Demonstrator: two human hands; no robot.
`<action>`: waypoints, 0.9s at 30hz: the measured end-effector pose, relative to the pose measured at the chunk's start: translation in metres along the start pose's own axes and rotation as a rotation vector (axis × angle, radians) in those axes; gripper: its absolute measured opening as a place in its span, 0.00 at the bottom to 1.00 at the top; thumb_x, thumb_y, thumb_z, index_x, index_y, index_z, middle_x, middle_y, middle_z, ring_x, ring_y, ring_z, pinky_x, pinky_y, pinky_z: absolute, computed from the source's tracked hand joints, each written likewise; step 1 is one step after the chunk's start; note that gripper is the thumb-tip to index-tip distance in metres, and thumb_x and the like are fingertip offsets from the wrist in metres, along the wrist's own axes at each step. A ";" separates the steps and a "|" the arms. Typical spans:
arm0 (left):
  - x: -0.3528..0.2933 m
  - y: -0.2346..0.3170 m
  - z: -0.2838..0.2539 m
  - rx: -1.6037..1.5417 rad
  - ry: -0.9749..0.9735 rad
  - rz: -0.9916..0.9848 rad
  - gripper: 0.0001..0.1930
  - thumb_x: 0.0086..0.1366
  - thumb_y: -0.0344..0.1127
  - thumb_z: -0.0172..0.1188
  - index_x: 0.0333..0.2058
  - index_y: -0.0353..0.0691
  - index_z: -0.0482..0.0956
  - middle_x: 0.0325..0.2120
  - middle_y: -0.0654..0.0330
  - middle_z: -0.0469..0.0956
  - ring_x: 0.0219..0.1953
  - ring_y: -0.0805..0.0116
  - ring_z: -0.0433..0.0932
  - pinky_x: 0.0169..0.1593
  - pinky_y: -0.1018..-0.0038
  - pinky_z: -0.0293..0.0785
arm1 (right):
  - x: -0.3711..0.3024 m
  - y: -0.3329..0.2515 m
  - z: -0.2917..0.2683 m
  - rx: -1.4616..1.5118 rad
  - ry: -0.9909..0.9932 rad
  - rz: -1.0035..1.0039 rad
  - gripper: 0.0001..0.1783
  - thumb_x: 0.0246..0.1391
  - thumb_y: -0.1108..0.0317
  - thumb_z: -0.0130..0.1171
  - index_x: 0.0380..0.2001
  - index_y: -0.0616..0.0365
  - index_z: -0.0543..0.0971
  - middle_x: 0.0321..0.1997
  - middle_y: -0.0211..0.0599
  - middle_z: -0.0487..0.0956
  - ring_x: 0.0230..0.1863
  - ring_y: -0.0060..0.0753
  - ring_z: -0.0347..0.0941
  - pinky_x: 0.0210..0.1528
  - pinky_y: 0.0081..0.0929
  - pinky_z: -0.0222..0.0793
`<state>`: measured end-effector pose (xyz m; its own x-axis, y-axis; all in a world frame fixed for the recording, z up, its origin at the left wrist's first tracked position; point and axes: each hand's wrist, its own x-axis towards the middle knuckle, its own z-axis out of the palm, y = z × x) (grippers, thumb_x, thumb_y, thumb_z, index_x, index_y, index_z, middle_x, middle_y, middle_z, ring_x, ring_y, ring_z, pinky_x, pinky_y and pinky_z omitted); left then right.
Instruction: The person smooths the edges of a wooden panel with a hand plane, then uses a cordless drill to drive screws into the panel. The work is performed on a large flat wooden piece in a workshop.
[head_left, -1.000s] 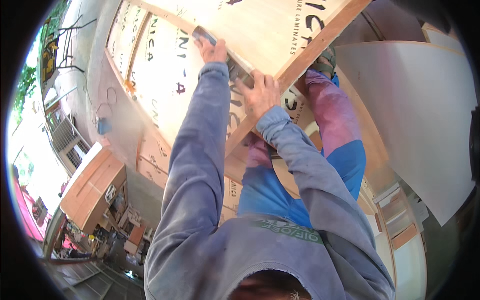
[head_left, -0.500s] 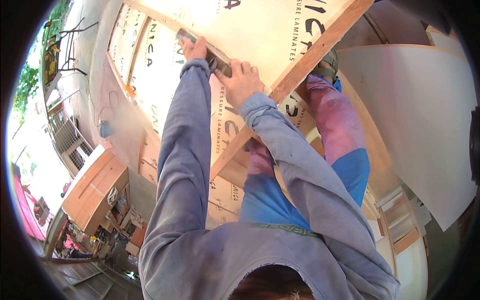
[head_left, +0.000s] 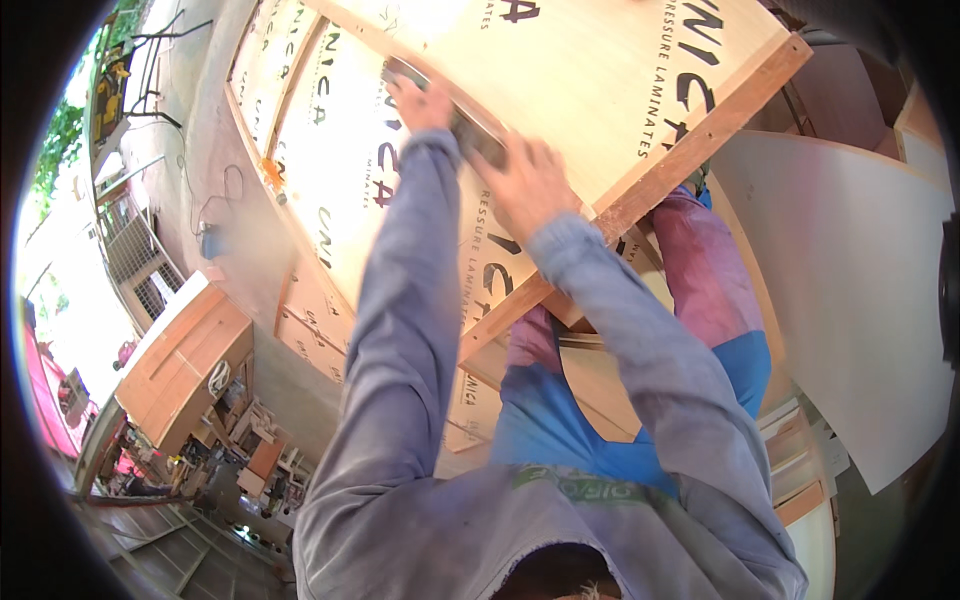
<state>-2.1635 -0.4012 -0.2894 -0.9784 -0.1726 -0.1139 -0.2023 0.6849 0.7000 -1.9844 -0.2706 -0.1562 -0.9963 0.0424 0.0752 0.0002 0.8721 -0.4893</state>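
Both my hands are on a long, dark hand plane (head_left: pixel 470 132) that lies along a wooden strip of a large panel frame (head_left: pixel 715 125). My left hand (head_left: pixel 421 106) is closed around its far end. Nearer to me, my right hand (head_left: pixel 532 182) grips the back end, its fingers laid over the top and slightly smeared by motion. The plane's underside and the edge it rests on are hidden. Pale sheets with dark print, edged in reddish wood, make up the panel under my arms.
A big white sheet (head_left: pixel 840 270) leans at the right. On the left stand a wooden cabinet (head_left: pixel 185 365) and a shelf of scattered tools and wood scraps (head_left: pixel 255 440). A blue object (head_left: pixel 209 240) with a cord sits on the floor. My legs are beneath the panel's near edge.
The plane and both hands have slid a little way forward along the strip, away from me. The whole view has shifted, so the panel appears further right and lower.
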 end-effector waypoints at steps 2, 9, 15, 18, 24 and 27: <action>0.088 -0.056 -0.038 -0.052 0.152 -0.077 0.25 0.55 0.43 0.66 0.42 0.24 0.76 0.47 0.43 0.78 0.47 0.55 0.77 0.51 0.61 0.74 | 0.069 -0.023 0.047 0.175 0.090 -0.055 0.26 0.50 0.70 0.61 0.53 0.32 0.84 0.52 0.39 0.73 0.54 0.47 0.68 0.55 0.46 0.65; 0.062 -0.025 -0.179 0.108 0.082 -0.227 0.22 0.56 0.38 0.66 0.47 0.30 0.77 0.41 0.48 0.80 0.39 0.57 0.80 0.44 0.63 0.76 | 0.050 -0.129 0.056 0.222 0.012 -0.067 0.15 0.61 0.66 0.55 0.48 0.46 0.83 0.43 0.38 0.73 0.48 0.42 0.69 0.46 0.40 0.65; -0.051 0.020 -0.183 -0.205 -0.015 -0.404 0.30 0.60 0.31 0.64 0.60 0.28 0.71 0.52 0.45 0.77 0.55 0.59 0.76 0.58 0.67 0.71 | -0.027 -0.121 -0.010 0.353 -0.225 -0.001 0.24 0.56 0.69 0.60 0.58 0.52 0.79 0.53 0.46 0.73 0.53 0.50 0.71 0.55 0.46 0.71; -0.101 0.039 -0.122 -0.533 0.033 -0.191 0.33 0.66 0.31 0.61 0.66 0.23 0.63 0.56 0.45 0.76 0.54 0.58 0.77 0.58 0.70 0.73 | -0.069 -0.078 -0.060 0.390 -0.122 0.166 0.19 0.56 0.72 0.62 0.52 0.57 0.82 0.53 0.52 0.73 0.51 0.57 0.74 0.49 0.45 0.76; -0.111 0.029 -0.054 0.040 -0.199 0.300 0.37 0.78 0.55 0.45 0.71 0.30 0.57 0.75 0.38 0.46 0.78 0.42 0.39 0.78 0.57 0.37 | -0.134 0.000 -0.191 0.231 0.129 0.471 0.29 0.49 0.72 0.73 0.57 0.64 0.79 0.60 0.52 0.71 0.58 0.51 0.73 0.58 0.39 0.73; -0.112 0.021 -0.045 0.218 -0.383 0.537 0.36 0.78 0.54 0.45 0.71 0.29 0.57 0.75 0.40 0.47 0.77 0.40 0.41 0.77 0.54 0.38 | -0.159 0.019 -0.216 0.281 0.305 0.624 0.30 0.51 0.73 0.73 0.58 0.67 0.77 0.61 0.48 0.70 0.59 0.46 0.72 0.58 0.38 0.73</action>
<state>-2.0565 -0.3993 -0.2300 -0.8837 0.4642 -0.0600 0.3491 0.7391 0.5761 -1.8076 -0.1555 0.0099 -0.7503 0.6572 -0.0711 0.4942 0.4862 -0.7207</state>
